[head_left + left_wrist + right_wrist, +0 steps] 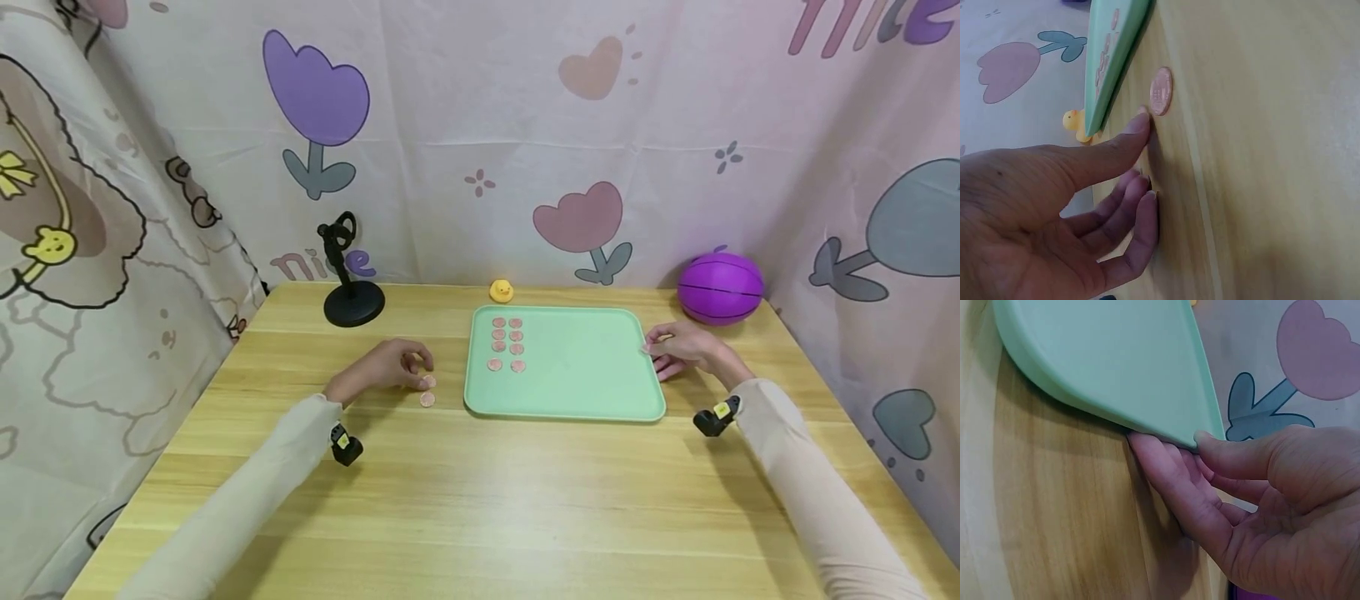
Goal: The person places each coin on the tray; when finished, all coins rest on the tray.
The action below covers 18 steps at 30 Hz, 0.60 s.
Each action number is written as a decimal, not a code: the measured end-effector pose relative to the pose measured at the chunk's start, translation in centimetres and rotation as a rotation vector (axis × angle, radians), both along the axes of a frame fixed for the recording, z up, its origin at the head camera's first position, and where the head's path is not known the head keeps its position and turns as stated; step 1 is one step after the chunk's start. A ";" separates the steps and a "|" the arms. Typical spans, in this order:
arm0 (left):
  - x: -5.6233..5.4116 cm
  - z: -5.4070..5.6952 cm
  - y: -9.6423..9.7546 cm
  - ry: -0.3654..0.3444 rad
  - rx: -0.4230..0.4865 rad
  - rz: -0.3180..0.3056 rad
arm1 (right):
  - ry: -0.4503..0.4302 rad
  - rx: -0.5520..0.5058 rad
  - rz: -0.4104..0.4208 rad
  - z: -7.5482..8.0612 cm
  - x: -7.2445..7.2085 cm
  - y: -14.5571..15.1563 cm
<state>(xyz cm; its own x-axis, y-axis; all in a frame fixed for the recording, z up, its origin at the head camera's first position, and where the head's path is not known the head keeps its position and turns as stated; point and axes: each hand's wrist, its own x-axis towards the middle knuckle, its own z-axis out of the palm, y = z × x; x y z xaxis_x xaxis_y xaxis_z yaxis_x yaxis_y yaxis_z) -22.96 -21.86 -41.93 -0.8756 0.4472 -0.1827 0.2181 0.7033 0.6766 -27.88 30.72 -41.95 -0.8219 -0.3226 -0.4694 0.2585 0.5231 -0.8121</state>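
My left hand is low over the table at the tray's left, thumb and fingers apart, holding nothing. Its thumb tip overlaps one copper-coloured coin in the head view. A second coin lies just nearer to me; in the left wrist view a coin shows flat beside the thumb tip. My right hand grips the right rim of a pale green tray, thumb on the edge and fingers below it. On the tray's left part several coins lie in two columns.
A yellow rubber duck stands behind the tray. At the back right sits a purple ball, close beyond my right hand. A black stand with a round base is at the back left. Printed curtains hang along the table's far edge.
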 end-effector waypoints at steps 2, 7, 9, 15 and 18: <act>0.1 -0.3 0.0 0.015 0.001 0.009 | 0.003 0.003 0.003 -0.1 -0.1 -0.1; 0.2 -0.6 -0.1 0.073 -0.022 0.017 | -0.002 0.006 -0.002 0.0 -0.2 -0.2; 0.2 -0.6 -0.2 0.099 -0.029 0.026 | -0.009 0.005 -0.007 0.1 -0.3 -0.3; 0.3 -0.7 -0.2 0.121 -0.033 0.069 | -0.025 0.007 -0.011 0.2 -0.1 -0.3; 0.3 -0.7 -0.1 0.097 -0.009 0.106 | -0.022 0.010 -0.011 0.3 0.0 -0.3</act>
